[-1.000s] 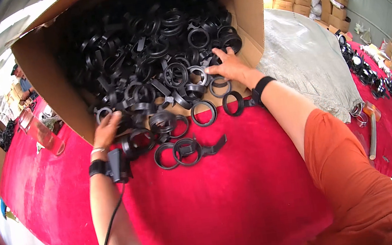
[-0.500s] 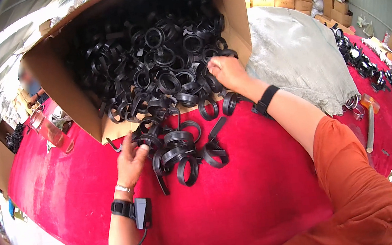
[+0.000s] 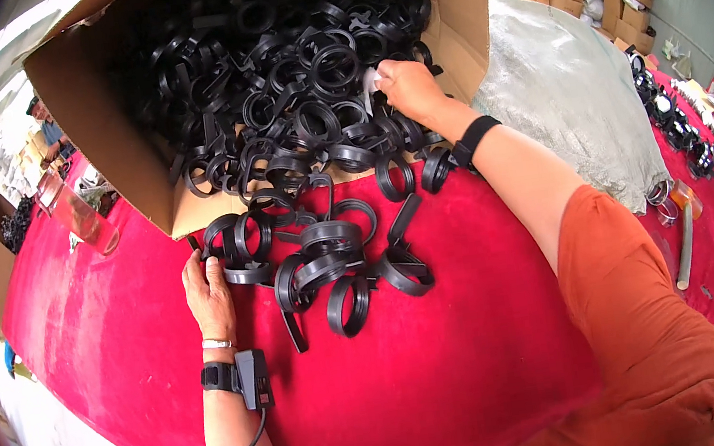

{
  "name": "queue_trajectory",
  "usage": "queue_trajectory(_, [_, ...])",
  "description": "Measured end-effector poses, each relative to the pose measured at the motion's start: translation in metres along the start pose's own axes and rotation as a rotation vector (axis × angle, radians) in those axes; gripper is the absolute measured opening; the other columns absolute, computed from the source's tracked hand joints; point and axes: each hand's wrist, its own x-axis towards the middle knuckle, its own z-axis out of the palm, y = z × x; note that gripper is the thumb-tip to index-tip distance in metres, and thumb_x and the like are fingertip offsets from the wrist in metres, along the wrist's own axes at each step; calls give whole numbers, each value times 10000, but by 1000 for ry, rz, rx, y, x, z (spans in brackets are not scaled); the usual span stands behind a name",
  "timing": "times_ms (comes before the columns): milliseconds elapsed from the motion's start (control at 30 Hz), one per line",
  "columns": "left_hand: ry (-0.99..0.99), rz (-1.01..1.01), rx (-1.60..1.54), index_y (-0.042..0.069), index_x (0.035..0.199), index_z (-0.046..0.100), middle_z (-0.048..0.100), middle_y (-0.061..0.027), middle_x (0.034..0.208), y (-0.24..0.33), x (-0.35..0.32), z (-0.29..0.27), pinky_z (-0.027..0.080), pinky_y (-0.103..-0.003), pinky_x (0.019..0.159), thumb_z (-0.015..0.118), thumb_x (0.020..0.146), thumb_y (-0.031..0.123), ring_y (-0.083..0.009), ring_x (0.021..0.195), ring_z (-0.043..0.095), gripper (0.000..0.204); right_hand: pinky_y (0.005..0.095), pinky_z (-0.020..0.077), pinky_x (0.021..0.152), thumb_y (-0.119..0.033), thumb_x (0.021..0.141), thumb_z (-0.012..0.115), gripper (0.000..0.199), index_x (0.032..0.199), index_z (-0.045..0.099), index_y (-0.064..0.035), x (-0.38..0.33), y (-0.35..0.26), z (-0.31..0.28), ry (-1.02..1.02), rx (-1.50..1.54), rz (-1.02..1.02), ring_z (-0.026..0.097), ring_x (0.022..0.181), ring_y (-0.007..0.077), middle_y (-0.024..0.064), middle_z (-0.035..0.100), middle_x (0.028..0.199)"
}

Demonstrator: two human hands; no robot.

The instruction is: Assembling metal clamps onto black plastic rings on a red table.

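A cardboard box point(image 3: 97, 135) lies tipped open toward me, heaped with black plastic rings point(image 3: 335, 68), some with straight tails. Inside its right part, my right hand point(image 3: 417, 93) pinches a small, thin whitish piece point(image 3: 371, 88) above the rings. More black rings point(image 3: 330, 237) have spilled onto the red cloth before the opening. At the left edge of this spill, my left hand point(image 3: 209, 297) has its fingers closed around the short black tail end of a ring point(image 3: 194, 243); the fingers partly hide the grip.
Right of the box sits a bulging pale woven sack point(image 3: 561, 97). Beyond it are clear rings point(image 3: 663, 205), a stick-like handle point(image 3: 685, 247) and a row of black parts point(image 3: 689, 143). A clear bottle point(image 3: 78, 215) stands at left, with another person point(image 3: 52, 132) behind it.
My left hand has shifted left and closed its fingers at a ring's tail. My right hand reaches slightly deeper, and a whitish piece now shows in its fingers. The view has shifted slightly.
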Motion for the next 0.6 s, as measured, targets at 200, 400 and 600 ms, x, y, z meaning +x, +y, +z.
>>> queue_trajectory(200, [8, 36, 13, -20, 1132, 516, 548, -207, 1100, -3, 0, 0, 411, -390, 890, 465, 925, 239, -353, 1041, 517, 335, 204, 410, 436, -178, 874, 561, 129, 873, 542, -51, -23, -23, -42, -151, 859, 481, 576, 549, 105, 27, 571, 704])
queue_trajectory(400, [15, 26, 4, -20, 1105, 528, 561, -199, 1059, -5, -1, 1, 416, -392, 873, 454, 927, 229, -344, 1013, 527, 315, 180, 428, 470, -169, 882, 554, 106, 864, 534, -67, -36, -9, -47, -220, 895, 441, 580, 592, 78, 28, 588, 731])
queue_trajectory(600, [25, 53, 16, -22, 1098, 534, 560, -198, 1059, -6, 1, 2, 416, -389, 873, 436, 938, 219, -338, 1005, 531, 306, 167, 431, 469, -141, 875, 546, 75, 849, 526, -74, -39, 4, -39, -213, 913, 403, 589, 600, 76, 31, 596, 744])
